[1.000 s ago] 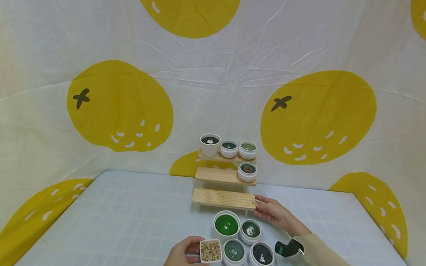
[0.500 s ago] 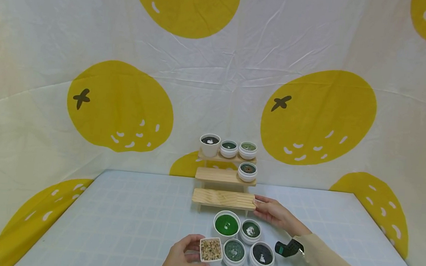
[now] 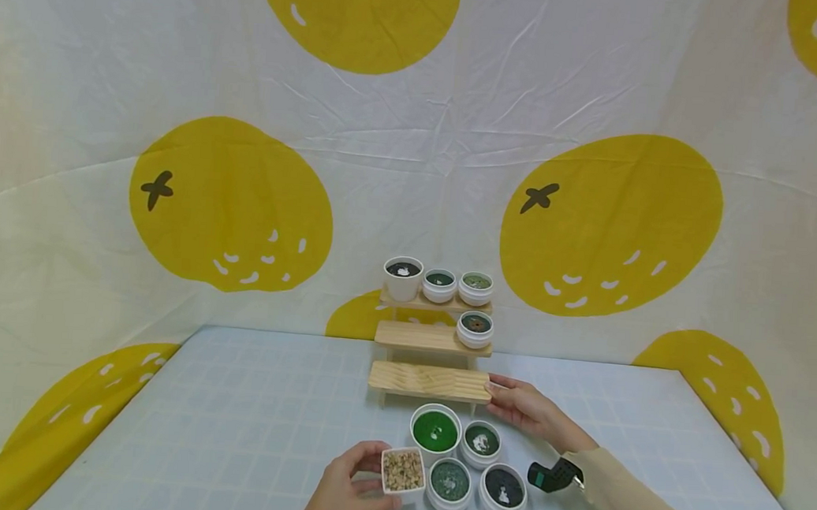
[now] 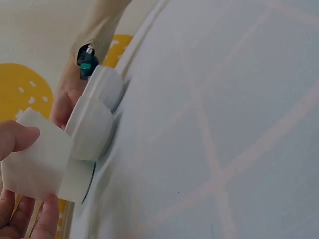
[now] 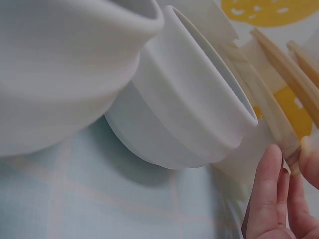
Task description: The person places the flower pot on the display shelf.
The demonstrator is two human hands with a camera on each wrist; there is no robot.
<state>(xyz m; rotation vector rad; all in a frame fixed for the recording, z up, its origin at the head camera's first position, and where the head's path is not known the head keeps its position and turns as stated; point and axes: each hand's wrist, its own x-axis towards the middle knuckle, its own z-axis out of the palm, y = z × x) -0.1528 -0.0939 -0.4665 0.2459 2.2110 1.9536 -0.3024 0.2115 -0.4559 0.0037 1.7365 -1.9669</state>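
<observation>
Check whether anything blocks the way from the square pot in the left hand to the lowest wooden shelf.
Partly: the green-filled pot stands between the square pot and the middle and right of the lowest wooden shelf. Toward its left end, nothing visible intervenes. The right hand grips its right end.

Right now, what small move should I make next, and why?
I'd probably carry the square pot toward the bottom step: the left hand grips that pot, the right hand pinches the step's end, and other pots stand on both steps above.
</observation>
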